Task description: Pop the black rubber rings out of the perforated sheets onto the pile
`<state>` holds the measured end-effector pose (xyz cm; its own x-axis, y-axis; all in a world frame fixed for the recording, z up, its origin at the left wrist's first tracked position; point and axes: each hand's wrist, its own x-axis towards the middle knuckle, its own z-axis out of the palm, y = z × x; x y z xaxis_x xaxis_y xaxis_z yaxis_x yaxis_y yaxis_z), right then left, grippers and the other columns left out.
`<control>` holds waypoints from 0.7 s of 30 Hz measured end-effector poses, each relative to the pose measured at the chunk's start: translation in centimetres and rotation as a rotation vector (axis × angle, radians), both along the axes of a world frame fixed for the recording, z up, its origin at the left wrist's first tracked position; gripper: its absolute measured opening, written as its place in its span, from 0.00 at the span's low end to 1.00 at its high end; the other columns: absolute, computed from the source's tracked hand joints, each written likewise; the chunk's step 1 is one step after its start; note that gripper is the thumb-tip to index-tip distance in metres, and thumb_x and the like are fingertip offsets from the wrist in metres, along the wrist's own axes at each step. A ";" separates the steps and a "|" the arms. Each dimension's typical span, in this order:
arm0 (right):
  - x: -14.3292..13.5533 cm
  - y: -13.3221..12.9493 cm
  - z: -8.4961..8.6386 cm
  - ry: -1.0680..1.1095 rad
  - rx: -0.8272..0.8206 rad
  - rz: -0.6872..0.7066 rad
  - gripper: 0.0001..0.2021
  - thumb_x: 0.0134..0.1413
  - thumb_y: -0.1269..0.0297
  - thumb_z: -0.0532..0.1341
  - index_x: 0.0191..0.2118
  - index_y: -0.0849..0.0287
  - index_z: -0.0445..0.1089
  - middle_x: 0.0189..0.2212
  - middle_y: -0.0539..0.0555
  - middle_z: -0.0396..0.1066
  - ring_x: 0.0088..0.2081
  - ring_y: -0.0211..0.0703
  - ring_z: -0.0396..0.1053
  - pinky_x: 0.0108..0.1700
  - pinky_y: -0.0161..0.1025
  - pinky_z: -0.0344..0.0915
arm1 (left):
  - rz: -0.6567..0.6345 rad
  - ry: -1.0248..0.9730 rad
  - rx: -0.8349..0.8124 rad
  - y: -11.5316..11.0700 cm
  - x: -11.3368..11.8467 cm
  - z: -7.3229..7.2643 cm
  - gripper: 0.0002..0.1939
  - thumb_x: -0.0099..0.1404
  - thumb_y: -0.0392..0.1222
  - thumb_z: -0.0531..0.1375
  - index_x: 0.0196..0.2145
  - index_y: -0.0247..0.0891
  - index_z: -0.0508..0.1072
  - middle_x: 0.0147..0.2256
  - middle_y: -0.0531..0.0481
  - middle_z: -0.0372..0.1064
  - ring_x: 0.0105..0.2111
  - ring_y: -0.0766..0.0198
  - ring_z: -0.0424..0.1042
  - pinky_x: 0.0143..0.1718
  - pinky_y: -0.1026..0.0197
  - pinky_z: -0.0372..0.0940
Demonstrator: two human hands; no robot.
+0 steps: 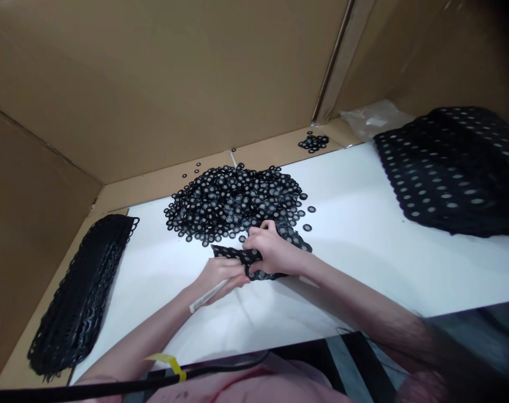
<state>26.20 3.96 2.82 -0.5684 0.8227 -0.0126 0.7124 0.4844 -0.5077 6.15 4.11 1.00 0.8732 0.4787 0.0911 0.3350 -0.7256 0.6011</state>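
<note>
A black sheet dotted with pale discs (299, 239) lies bunched under both hands, at the near edge of a big heap of small black rings with grey centres (233, 196). My left hand (223, 275) is closed on the sheet's left part, and a thin whitish stick (208, 296) juts out from beneath its palm toward the lower left. My right hand (271, 249) pinches the sheet's middle from above, fingers curled. The fingertips of both hands are partly hidden by the sheet.
A stack of black perforated strips (82, 291) lies at the left. Several dotted black sheets (443, 168) are piled at the right, beside a clear plastic bag (376, 118). A small ring cluster (314, 142) sits at the back. Cardboard walls (174, 84) enclose the white board (355, 224).
</note>
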 end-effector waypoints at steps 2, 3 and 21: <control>0.2 0.0 -0.1 -0.020 0.023 -0.046 0.16 0.37 0.55 0.67 0.28 0.61 0.65 0.26 0.51 0.65 0.36 0.45 0.61 0.41 0.41 0.42 | 0.016 -0.011 0.031 -0.1 -0.1 -0.5 0.19 0.68 0.45 0.46 0.25 0.35 0.69 0.23 0.51 0.64 0.25 0.69 0.62 0.30 0.65 0.56; 0.3 0.0 -0.1 -0.034 0.038 -0.068 0.19 0.35 0.52 0.67 0.30 0.61 0.66 0.26 0.52 0.65 0.36 0.45 0.61 0.41 0.42 0.43 | 0.028 -0.021 0.045 -0.1 -0.2 -0.7 0.19 0.68 0.44 0.46 0.25 0.35 0.69 0.23 0.51 0.64 0.24 0.69 0.62 0.30 0.65 0.56; 0.1 -0.2 0.5 -0.113 -0.051 -0.039 0.18 0.37 0.50 0.66 0.24 0.62 0.64 0.23 0.51 0.64 0.31 0.42 0.61 0.40 0.41 0.43 | 0.041 -0.108 -0.266 -0.3 -0.7 1.6 0.19 0.67 0.43 0.47 0.23 0.34 0.69 0.22 0.49 0.64 0.25 0.68 0.64 0.29 0.66 0.57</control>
<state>26.33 3.78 3.28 -0.5284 0.8409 -0.1170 0.7843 0.4307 -0.4464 5.48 3.86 2.65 0.8448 0.5328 0.0487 0.2847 -0.5248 0.8022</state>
